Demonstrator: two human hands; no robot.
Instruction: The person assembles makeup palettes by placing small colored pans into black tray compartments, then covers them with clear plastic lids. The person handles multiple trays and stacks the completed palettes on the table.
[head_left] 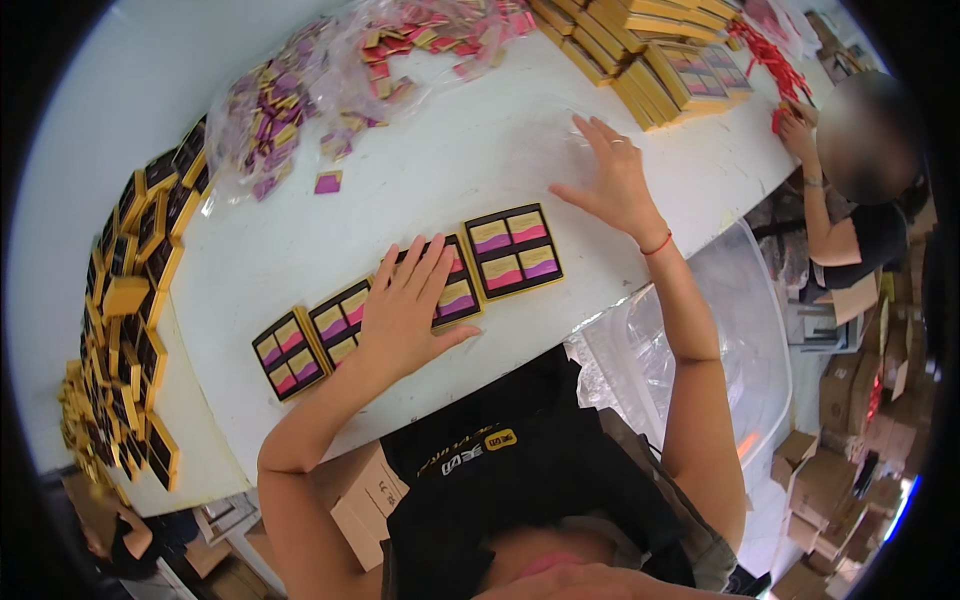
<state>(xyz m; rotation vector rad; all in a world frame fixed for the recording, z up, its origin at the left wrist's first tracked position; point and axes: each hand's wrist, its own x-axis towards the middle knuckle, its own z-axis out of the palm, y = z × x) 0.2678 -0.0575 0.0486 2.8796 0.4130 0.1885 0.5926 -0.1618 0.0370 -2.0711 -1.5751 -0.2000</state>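
A slanting row of shallow gold-edged boxes lies on the white table, each with a black insert holding small gold, pink and purple packets. My left hand (408,300) rests flat over the middle of the row, its fingers stretched out, and hides part of two boxes. The rightmost box (515,252) is in full view with its compartments filled, and the leftmost box (290,354) sits past my left wrist. My right hand (612,180) is raised beyond the rightmost box with fingers apart and nothing in it. Faint clear plastic (540,145) lies beside its fingertips.
Loose packets spill from clear bags (235,150) at the back; one purple packet (328,182) lies apart. Black-insert boxes (150,260) are heaped at left, and filled boxes (655,85) are stacked back right. A co-worker's hand (797,130) is near red ribbons (775,62).
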